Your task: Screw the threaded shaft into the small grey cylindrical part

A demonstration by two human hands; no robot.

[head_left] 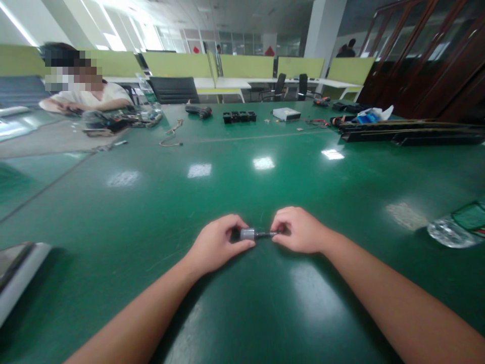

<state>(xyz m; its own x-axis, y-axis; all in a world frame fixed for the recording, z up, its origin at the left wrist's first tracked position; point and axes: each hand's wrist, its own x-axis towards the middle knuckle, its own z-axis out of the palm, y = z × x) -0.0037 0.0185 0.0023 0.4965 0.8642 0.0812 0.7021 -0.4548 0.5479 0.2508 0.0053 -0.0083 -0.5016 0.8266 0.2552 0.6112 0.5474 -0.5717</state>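
Observation:
Low over the green tabletop (227, 192) I have a small tool-like piece with a grey cylindrical body (248, 234) and a thin dark shaft (263, 234). My left hand (217, 241) is closed around the left end of the grey body, thumb in front and fingers behind. On the other side, my right hand (301, 231) pinches the far end of the shaft between thumb and fingers. The shaft lies level, pointing right. Its tip is hidden by the right fingers, and the picture is too soft to tell the exact kind.
A clear plastic bottle (454, 230) lies at the right. A pale-edged flat object (26, 268) sits at the left edge. Further back are a power drill (199, 111), black blocks (239, 117), a white box (286, 114) and long black rails (409, 132). A person (94, 96) sits far left.

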